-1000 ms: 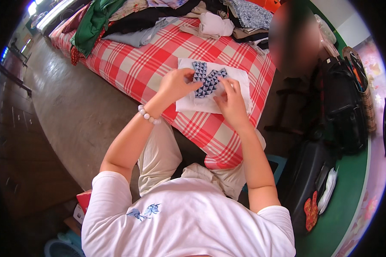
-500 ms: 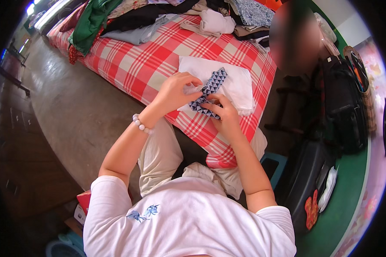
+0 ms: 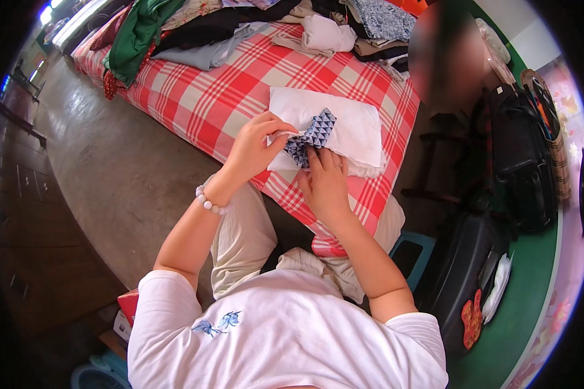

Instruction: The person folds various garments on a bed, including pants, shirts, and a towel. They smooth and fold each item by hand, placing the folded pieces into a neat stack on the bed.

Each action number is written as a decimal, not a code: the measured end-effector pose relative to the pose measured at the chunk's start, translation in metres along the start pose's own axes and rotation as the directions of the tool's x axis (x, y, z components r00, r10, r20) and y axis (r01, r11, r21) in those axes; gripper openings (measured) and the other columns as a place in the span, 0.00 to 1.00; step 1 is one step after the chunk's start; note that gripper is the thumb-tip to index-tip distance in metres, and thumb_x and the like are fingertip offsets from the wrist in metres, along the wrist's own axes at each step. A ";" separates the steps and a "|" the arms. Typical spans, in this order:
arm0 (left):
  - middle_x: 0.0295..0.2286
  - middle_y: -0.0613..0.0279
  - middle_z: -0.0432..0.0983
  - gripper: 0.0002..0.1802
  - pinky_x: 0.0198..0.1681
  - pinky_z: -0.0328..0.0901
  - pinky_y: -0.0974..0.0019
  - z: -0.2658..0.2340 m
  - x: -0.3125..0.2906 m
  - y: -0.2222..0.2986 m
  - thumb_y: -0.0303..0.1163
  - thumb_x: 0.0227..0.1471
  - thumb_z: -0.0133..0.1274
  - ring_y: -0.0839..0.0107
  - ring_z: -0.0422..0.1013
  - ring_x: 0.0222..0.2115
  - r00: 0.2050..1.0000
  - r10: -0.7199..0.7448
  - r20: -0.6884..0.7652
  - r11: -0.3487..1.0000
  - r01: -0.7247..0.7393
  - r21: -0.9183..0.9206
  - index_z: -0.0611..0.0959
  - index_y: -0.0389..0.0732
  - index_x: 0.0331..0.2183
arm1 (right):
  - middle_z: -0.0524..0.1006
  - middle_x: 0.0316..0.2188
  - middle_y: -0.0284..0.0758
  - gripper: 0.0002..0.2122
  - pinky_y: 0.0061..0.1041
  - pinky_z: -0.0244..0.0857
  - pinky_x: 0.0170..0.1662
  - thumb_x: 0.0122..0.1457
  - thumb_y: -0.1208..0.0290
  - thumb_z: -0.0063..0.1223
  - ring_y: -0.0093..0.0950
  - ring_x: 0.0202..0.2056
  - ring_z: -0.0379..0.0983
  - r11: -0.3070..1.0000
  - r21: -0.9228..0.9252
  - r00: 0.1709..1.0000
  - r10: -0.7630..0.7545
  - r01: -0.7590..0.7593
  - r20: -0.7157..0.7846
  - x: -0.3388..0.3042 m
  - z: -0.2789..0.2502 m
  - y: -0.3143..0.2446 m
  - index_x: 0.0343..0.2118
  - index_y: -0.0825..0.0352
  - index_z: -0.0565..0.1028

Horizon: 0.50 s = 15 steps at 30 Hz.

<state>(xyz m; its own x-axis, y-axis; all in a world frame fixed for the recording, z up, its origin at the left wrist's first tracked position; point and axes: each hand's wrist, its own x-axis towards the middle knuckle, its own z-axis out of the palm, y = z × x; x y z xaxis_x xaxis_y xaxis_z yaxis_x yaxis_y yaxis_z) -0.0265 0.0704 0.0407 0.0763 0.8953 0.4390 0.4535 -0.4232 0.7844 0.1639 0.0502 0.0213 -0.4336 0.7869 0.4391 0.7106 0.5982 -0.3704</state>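
A folded white cloth [image 3: 360, 126] lies near the front corner of the bed. On it rests a strip of fabric [image 3: 320, 129] with navy, white and grey triangles, bent at an angle. My left hand [image 3: 256, 144] is closed in a pinch at the strip's left end, on a thin whitish edge of fabric. Whether that edge belongs to the strip or the cloth I cannot tell. My right hand [image 3: 328, 188] lies with its fingers stretched out, the tips pressing on the strip's lower part and the white cloth. The lower end of the strip is partly hidden by those fingers.
A red and white plaid sheet [image 3: 201, 107] covers the bed. Piled clothes [image 3: 207, 39] line its far side, with a rolled white garment [image 3: 328, 35]. A black bag [image 3: 522, 155] and a dark case [image 3: 461, 266] stand at the right, near a blue stool [image 3: 414, 253].
My right hand has shifted left and flattened onto the strip. The strip's upper end has moved slightly down and left. My left hand still pinches, now with a whitish edge showing.
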 end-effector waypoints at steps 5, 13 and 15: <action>0.27 0.62 0.71 0.12 0.30 0.63 0.69 -0.002 -0.015 -0.012 0.19 0.40 0.55 0.69 0.66 0.25 0.999 0.046 -0.019 0.999 -0.046 0.008 0.84 0.40 0.32 | 0.72 0.44 0.45 0.11 0.40 0.52 0.56 0.53 0.74 0.51 0.43 0.50 0.65 0.959 -0.222 0.982 0.160 -0.178 -0.096 -0.014 -0.004 0.035 0.40 0.70 0.74; 0.31 0.67 0.70 0.17 0.41 0.61 0.60 0.010 -0.015 0.007 0.21 0.32 0.58 0.68 0.68 0.34 0.986 0.164 0.001 0.943 -0.157 0.293 0.84 0.47 0.31 | 0.71 0.40 0.40 0.13 0.34 0.57 0.53 0.45 0.89 0.46 0.40 0.45 0.66 0.981 0.190 0.888 0.126 -0.045 -0.443 0.007 -0.048 0.057 0.32 0.67 0.76; 0.31 0.67 0.70 0.18 0.42 0.59 0.60 0.014 -0.014 0.008 0.21 0.31 0.57 0.68 0.67 0.36 0.985 0.170 0.033 0.920 -0.170 0.353 0.84 0.47 0.31 | 0.70 0.46 0.39 0.15 0.35 0.56 0.54 0.44 0.87 0.48 0.39 0.49 0.64 0.983 0.170 0.978 -0.038 0.074 -0.207 0.033 -0.049 0.036 0.33 0.62 0.77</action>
<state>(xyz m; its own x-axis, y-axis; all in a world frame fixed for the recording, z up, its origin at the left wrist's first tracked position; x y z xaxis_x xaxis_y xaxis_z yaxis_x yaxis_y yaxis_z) -0.0116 0.0568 0.0347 0.1809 0.8146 0.5511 0.7179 -0.4924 0.4921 0.2024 0.0908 0.0622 -0.3358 0.7153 0.6129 0.5720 0.6718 -0.4706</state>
